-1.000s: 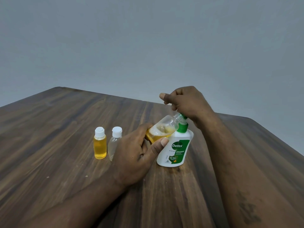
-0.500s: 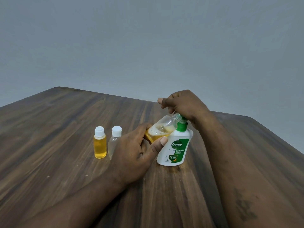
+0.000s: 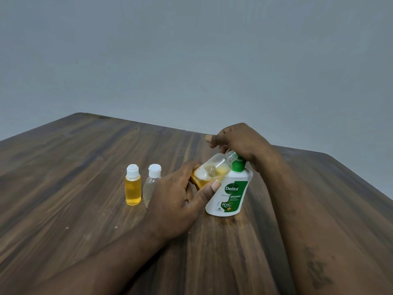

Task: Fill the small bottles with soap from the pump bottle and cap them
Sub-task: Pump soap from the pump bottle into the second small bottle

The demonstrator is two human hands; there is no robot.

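Filling step. My left hand (image 3: pixel 174 203) clamps the open small bottle (image 3: pixel 214 169), tilted at the nozzle of the pump bottle (image 3: pixel 230 192); my right hand (image 3: pixel 242 141) curls over its head. Next: pump steadily.

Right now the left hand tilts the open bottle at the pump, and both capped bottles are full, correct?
Not both. In the head view the amber capped bottle is full; the clear capped bottle beside it looks empty. The rest holds.

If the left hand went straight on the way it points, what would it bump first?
Probably the pump bottle: the left hand, gripping the tilted small bottle, aims at it, thumb seemingly against its white body; depth unclear.
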